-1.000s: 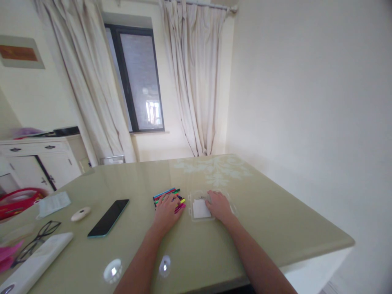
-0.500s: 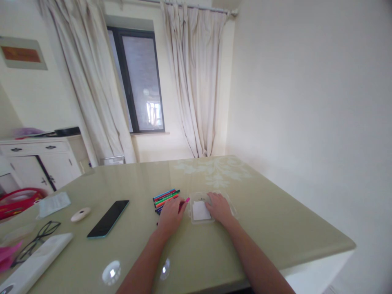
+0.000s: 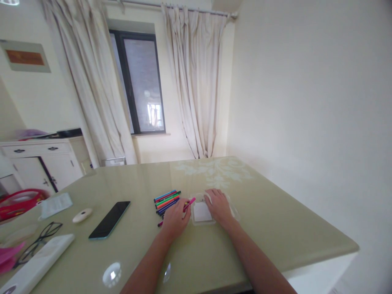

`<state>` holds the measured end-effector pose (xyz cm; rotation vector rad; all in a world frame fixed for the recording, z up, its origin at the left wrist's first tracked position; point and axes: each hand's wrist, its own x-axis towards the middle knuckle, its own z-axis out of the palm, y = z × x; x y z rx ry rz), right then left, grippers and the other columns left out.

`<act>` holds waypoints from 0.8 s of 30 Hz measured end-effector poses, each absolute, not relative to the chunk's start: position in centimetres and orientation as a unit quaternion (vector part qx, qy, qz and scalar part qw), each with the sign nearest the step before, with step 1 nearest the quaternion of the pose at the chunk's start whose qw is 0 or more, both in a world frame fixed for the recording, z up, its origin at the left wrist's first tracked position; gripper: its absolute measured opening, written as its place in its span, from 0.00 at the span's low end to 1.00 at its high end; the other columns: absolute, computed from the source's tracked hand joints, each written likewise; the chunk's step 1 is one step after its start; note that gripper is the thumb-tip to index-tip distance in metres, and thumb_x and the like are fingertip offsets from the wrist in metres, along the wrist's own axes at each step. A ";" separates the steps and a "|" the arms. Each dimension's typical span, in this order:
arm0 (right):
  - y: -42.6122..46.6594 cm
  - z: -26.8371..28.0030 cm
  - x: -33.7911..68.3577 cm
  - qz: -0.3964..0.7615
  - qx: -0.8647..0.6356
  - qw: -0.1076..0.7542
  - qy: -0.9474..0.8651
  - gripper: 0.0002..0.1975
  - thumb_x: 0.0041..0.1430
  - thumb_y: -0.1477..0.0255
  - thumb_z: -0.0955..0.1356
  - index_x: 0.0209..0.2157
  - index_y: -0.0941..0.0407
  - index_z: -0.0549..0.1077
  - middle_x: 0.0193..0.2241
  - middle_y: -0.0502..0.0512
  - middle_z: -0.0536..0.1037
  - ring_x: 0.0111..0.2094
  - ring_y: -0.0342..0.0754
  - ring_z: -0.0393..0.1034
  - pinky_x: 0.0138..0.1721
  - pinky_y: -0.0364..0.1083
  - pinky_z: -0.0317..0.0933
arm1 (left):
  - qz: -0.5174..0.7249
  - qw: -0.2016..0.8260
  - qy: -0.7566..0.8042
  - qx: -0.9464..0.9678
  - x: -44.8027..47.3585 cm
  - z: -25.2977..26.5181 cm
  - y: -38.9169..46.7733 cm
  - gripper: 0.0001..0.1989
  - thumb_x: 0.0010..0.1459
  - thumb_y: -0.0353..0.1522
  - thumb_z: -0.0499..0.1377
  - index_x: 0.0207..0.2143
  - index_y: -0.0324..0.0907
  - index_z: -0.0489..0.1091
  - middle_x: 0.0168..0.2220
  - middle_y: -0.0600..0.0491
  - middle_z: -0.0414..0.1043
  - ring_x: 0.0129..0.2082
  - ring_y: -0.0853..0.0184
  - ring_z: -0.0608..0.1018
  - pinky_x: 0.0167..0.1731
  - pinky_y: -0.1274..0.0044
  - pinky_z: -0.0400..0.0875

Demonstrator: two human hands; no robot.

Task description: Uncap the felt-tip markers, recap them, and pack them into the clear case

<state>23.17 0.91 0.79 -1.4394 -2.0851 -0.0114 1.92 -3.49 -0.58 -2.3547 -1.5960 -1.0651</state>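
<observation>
My left hand [image 3: 175, 218] is closed around a pink marker [image 3: 191, 201], whose tip end points up and right toward the case. Just beyond that hand lies a row of coloured markers [image 3: 167, 198], side by side, some partly covered by my fingers. A clear plastic case [image 3: 204, 223] lies flat on the table with a white card [image 3: 202, 212] in it. My right hand [image 3: 219, 206] lies over the case's right part, fingers bent over the far rim and thumb on the inner side, holding it. Part of the case is hidden under this hand.
On the glossy green table [image 3: 269, 228] a phone [image 3: 109, 220], a white oval object [image 3: 82, 215], a face mask [image 3: 56, 205], black-framed glasses [image 3: 39, 241] and a long white object [image 3: 39, 261] lie to the left. A wall [image 3: 306, 102] stands on the right.
My left hand has shifted slightly right and down, and more of the pink marker and the row of markers shows. My right hand has slid a little toward the case's far rim.
</observation>
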 end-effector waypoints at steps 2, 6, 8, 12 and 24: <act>0.2 1.4 22.5 0.046 -0.452 0.364 -0.813 0.17 0.72 0.64 0.60 0.54 0.55 0.73 0.49 0.60 0.78 0.52 0.53 0.69 0.57 0.51 0.58 | -0.347 0.080 -0.499 -0.790 2.1 -0.7 -3.5 0.10 0.70 0.35 0.49 0.46 0.45 0.68 0.40 0.50 0.78 0.37 0.64 0.80 0.38 0.74 0.72; -0.7 1.6 21.2 0.183 -0.326 0.433 -0.820 0.16 0.72 0.61 0.62 0.41 0.54 0.78 0.38 0.55 0.80 0.41 0.49 0.73 0.46 0.46 0.64 | -0.327 0.115 -0.467 -0.813 2.7 -0.8 -3.6 0.11 0.72 0.36 0.48 0.45 0.45 0.70 0.38 0.49 0.77 0.38 0.63 0.80 0.39 0.74 0.73; -0.5 1.3 20.9 0.232 -0.327 0.466 -0.789 0.16 0.70 0.60 0.63 0.35 0.54 0.78 0.33 0.53 0.80 0.36 0.48 0.72 0.41 0.45 0.64 | -0.332 0.119 -0.469 -0.810 2.7 -0.8 -3.7 0.13 0.73 0.37 0.47 0.46 0.44 0.70 0.39 0.49 0.77 0.37 0.63 0.80 0.38 0.75 0.73; 0.5 1.0 21.2 0.323 -0.355 0.539 -0.692 0.19 0.65 0.56 0.67 0.28 0.55 0.75 0.23 0.51 0.76 0.27 0.46 0.69 0.32 0.45 0.63 | -0.360 0.095 -0.464 -0.804 2.5 -0.8 -3.6 0.15 0.74 0.39 0.46 0.48 0.44 0.71 0.41 0.49 0.79 0.39 0.64 0.81 0.40 0.75 0.75; 1.2 1.2 21.7 0.470 -0.323 0.584 -0.577 0.17 0.52 0.56 0.75 0.34 0.56 0.77 0.24 0.50 0.76 0.27 0.45 0.68 0.32 0.45 0.64 | -0.345 0.090 -0.500 -0.789 2.1 -1.3 -3.2 0.23 0.74 0.43 0.43 0.47 0.44 0.75 0.38 0.47 0.82 0.37 0.62 0.83 0.41 0.72 0.77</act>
